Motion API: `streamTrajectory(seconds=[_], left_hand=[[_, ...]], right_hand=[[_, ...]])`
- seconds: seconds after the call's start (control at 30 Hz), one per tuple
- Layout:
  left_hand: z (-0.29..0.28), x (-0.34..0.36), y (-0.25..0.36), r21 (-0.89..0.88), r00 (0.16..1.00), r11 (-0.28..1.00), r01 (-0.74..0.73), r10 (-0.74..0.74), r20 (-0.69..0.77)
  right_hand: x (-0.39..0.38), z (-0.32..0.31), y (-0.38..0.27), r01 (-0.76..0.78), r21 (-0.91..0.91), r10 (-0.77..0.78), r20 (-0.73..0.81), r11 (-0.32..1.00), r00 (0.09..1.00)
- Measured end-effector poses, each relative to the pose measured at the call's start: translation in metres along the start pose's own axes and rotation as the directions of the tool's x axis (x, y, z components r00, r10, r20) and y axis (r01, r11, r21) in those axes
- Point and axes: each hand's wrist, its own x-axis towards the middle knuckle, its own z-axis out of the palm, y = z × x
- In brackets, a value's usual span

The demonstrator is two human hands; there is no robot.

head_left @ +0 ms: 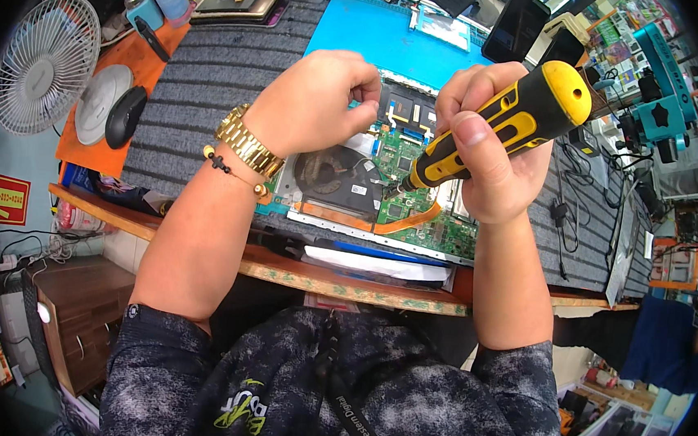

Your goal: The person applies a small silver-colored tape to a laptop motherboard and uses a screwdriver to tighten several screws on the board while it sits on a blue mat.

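My right hand (492, 168) is wrapped round a chunky yellow-and-black screwdriver (551, 95), which slants down to the left. Its tip meets the area beside the black cooling fan (331, 180) of an opened laptop base. Around the fan lie a green circuit board (450, 230) and a copper heat pipe (410, 221). Over the upper left of the laptop, my left hand (317, 105) has its fingers curled in; whatever they hold, if anything, is hidden. A gold watch (248, 140) and a beaded bracelet sit on the left wrist.
The laptop base lies on a grey striped mat (212, 84), with a blue work mat (364, 31) behind it. To the left are a white desk fan (45, 63) and a black mouse (126, 117). A teal microscope stand (660, 119) and cables (567, 210) are at right.
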Motion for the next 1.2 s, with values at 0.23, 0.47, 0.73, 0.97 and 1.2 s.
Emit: streamTrajectory(seconds=[0.23, 0.47, 0.73, 0.97, 1.2], left_hand=[[-0.004, 0.000, -0.006, 0.042, 0.997, 0.998, 0.050, -0.047, -0.057], [-0.017, 0.000, -0.015, 0.074, 0.964, 0.980, 0.184, -0.165, -0.206], [-0.031, 0.001, -0.020, -0.062, 0.881, 0.932, 0.357, -0.358, -0.309], [-0.030, 0.001, -0.025, -0.005, 0.889, 0.944, 0.331, -0.313, -0.333], [-0.028, -0.001, -0.027, 0.027, 0.902, 0.949, 0.314, -0.289, -0.320]], right_hand=[[0.000, -0.004, 0.001, 0.008, -0.037, -0.006, 0.069, 0.999, 0.998], [0.001, -0.002, 0.002, 0.139, -0.007, -0.133, 0.248, 0.990, 0.960], [0.000, 0.003, 0.004, 0.163, -0.016, -0.152, 0.280, 0.986, 0.948], [0.001, 0.005, 0.007, 0.200, 0.021, -0.197, 0.277, 0.980, 0.940], [0.001, 0.006, 0.006, 0.198, 0.002, -0.191, 0.275, 0.980, 0.942]])
